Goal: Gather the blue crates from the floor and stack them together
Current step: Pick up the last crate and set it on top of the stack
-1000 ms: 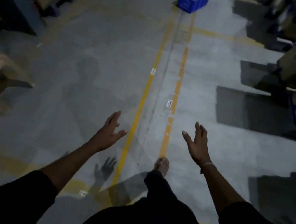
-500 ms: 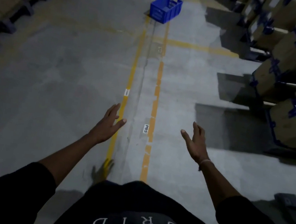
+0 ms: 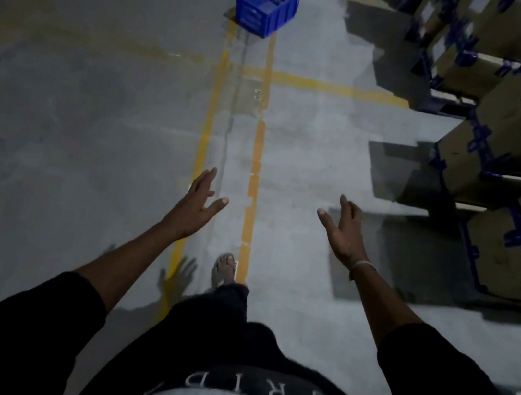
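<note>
Blue crate (image 3: 267,7) at 12 o'clock, well apart. Left hand (image 3: 195,207), right hand (image 3: 342,232) wide, empty. We advise approaching, gripping opposite rims.

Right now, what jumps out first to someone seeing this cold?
The blue crate, alone on the grey floor at the top centre, sitting across the yellow floor lines. Next, the left hand and right hand, both open and empty, reaching forward mid-frame. Stacked cardboard boxes with blue tape line the right side.
</note>
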The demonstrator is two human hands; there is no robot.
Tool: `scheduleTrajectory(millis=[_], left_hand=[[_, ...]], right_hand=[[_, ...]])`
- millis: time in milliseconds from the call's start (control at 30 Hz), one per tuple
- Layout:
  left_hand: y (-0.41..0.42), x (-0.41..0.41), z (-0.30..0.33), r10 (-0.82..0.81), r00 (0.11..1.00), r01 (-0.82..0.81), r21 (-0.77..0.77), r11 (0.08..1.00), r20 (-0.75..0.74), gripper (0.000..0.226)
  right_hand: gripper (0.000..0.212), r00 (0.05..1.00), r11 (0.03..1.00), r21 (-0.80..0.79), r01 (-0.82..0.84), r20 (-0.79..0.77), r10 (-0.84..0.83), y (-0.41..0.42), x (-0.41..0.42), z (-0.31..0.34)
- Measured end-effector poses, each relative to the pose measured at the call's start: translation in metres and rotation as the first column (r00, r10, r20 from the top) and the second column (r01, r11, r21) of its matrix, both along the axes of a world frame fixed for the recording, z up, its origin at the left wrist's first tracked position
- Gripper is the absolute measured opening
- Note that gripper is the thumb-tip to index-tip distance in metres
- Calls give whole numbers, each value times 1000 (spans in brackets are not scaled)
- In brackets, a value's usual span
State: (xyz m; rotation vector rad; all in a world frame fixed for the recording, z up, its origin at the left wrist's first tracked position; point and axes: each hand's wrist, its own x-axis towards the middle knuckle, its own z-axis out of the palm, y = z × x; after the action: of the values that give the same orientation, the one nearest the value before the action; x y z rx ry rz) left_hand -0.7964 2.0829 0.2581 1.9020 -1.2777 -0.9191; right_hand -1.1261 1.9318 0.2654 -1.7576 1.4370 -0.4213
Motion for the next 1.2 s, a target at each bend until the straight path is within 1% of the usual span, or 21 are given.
scheduleTrajectory(millis=[100,167,267,400,467,600,700,800,867,967,1100,1200], left_hand=[[-76,34,1,-15,1000,16,43,999,-28,83],[-130,58,4,-66,998,67,31,997,-12,84],[-198,87,14,-121,993,122,92,988,-16,85],[-291,119,19,-170,985,169,66,983,16,85],[-338,133,16,-174,985,172,81,982,19,85],[-440,159,1,-149,989,148,81,986,6,84],[-525,173,-4,-124,992,121,79,989,25,84],[-604,181,4,-79,996,75,94,993,31,85],[-655,186,12,-83,996,80,83,993,33,85],[-728,197,20,-58,998,57,55,997,22,84],[-809,213,23,0,999,2,36,999,-42,84],[-875,233,19,7,999,-6,32,999,-33,84]], right_hand=[[90,1000,999,35,16,-8,-15,-65,30,4],[90,1000,999,24,28,-6,-28,-111,51,7],[88,997,997,22,77,0,-77,-171,77,9],[88,995,994,33,100,20,-101,-246,105,6],[88,993,992,56,113,23,-114,-292,116,1],[93,993,993,38,115,21,-116,-404,138,-13],[93,995,995,29,100,27,-101,-496,153,-18],[97,995,995,46,86,37,-88,-586,166,-13],[99,997,996,60,73,30,-75,-644,175,-4],[94,1000,999,40,26,16,-26,-726,190,7],[91,1000,1000,11,-10,8,10,-823,214,19],[90,999,999,1,-39,-13,39,-898,236,24]])
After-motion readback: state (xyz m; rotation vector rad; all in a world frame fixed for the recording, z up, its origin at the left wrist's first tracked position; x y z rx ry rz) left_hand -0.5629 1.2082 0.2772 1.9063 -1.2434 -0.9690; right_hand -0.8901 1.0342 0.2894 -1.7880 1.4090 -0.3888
